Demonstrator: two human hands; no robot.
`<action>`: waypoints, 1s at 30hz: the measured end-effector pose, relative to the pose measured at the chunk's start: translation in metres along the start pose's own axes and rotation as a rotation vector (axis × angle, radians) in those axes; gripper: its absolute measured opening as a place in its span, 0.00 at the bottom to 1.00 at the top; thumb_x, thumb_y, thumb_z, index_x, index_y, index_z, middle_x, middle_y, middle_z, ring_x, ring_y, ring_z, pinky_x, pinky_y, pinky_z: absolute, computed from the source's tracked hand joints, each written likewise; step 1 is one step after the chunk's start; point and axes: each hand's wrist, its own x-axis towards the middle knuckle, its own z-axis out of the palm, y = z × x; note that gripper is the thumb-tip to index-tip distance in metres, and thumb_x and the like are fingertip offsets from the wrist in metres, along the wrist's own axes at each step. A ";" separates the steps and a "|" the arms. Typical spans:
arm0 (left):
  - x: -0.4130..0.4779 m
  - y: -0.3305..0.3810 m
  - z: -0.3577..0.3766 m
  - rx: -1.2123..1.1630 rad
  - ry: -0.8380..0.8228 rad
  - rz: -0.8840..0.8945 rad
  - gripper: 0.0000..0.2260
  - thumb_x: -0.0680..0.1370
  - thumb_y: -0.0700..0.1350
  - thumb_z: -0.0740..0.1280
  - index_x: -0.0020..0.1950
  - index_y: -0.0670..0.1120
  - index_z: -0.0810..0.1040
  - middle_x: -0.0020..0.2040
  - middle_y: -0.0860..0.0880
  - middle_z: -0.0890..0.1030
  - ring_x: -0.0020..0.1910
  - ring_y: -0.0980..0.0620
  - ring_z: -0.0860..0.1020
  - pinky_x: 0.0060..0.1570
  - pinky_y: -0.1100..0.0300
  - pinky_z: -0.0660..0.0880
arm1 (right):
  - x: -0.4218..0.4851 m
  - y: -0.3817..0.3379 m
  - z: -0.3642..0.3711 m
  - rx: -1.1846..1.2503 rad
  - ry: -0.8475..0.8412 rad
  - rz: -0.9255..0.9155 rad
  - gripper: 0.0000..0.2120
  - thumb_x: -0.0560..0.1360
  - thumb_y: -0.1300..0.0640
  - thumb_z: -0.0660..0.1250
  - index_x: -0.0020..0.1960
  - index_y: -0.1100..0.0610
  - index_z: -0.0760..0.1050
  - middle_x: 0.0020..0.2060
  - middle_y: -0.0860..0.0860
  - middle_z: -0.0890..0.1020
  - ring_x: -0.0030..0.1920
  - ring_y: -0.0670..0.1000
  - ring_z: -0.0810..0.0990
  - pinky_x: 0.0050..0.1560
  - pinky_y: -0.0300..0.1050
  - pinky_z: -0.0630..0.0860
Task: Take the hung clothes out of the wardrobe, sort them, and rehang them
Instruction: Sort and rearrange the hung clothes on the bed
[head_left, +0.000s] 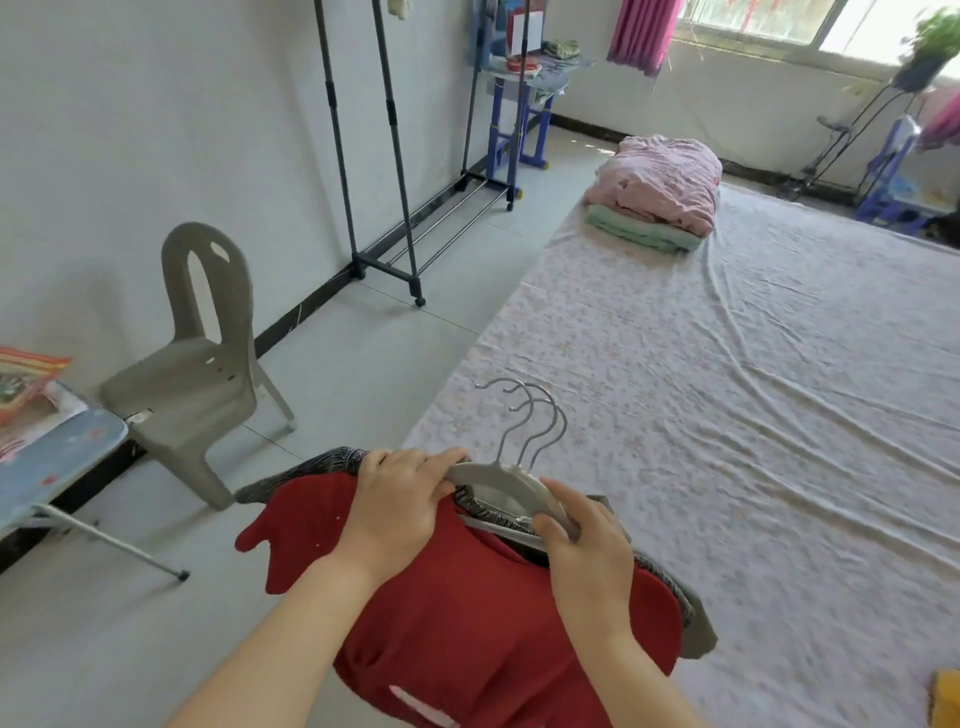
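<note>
Both hands hold a bundle of grey hangers (511, 480) at the near left corner of the bed (727, 389): the left hand (400, 499) curls its fingers over the left arm of the top hanger, and the right hand (587, 551) wraps fingers and thumb round its right arm. A red garment (467, 623) hangs from the bundle beside the bed's left edge, a grey striped garment (311, 465) shows behind it, and the metal hooks (535, 415) rise over the bedsheet. Folded bedding (660, 187) lies at the bed's far left corner, while a clothes rack (395, 156) and a grey chair (202, 364) stand left of the bed.
</note>
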 end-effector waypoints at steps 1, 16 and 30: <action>0.011 -0.008 0.004 0.001 -0.013 0.003 0.14 0.75 0.45 0.61 0.59 0.52 0.77 0.46 0.52 0.82 0.48 0.49 0.78 0.50 0.56 0.59 | 0.011 0.001 0.007 0.021 -0.001 0.016 0.16 0.71 0.59 0.70 0.53 0.41 0.78 0.40 0.39 0.78 0.49 0.45 0.75 0.55 0.48 0.72; 0.186 -0.111 0.156 0.053 -0.254 -0.087 0.15 0.79 0.46 0.59 0.65 0.56 0.70 0.51 0.54 0.79 0.54 0.52 0.74 0.52 0.59 0.54 | 0.224 0.091 0.104 -0.028 -0.124 0.256 0.15 0.72 0.60 0.69 0.55 0.45 0.79 0.43 0.42 0.78 0.49 0.46 0.76 0.53 0.44 0.73; 0.224 -0.150 0.251 0.190 -0.568 -0.145 0.21 0.78 0.52 0.61 0.70 0.52 0.65 0.64 0.51 0.71 0.64 0.49 0.68 0.62 0.53 0.60 | 0.255 0.165 0.152 -0.303 -0.261 0.511 0.19 0.74 0.57 0.66 0.64 0.52 0.73 0.59 0.52 0.77 0.60 0.52 0.73 0.61 0.48 0.69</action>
